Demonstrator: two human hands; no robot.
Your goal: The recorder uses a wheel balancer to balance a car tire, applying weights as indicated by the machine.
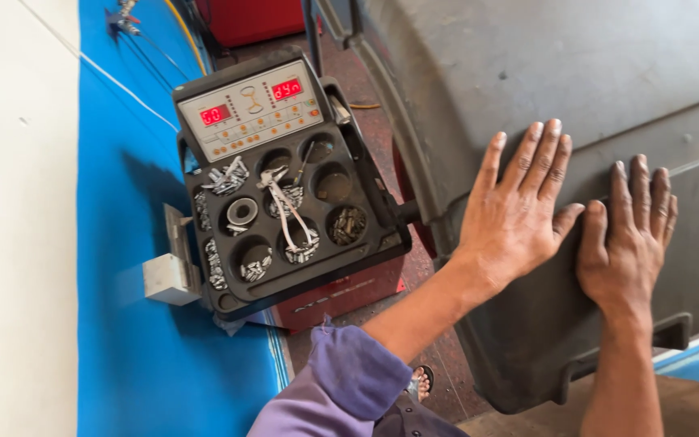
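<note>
**Both palms flat on the grey hood**

At nine o'clock a blue wall [147, 340] backs the balancer's black weight tray [285, 218], whose round pockets hold clip weights and a pair of pliers [289, 214]; the control panel [248, 109] with red displays sits at its eleven o'clock edge. Moving toward three o'clock, the left hand [515, 214] lies open, fingers spread, pressed flat against the grey wheel hood [544, 73], gripping nothing. Just beside it, the right hand [629, 239] rests likewise, fingers together. To move the hood well, I judge even pressure from both palms best, keeping fingers off its lower edge.
</note>
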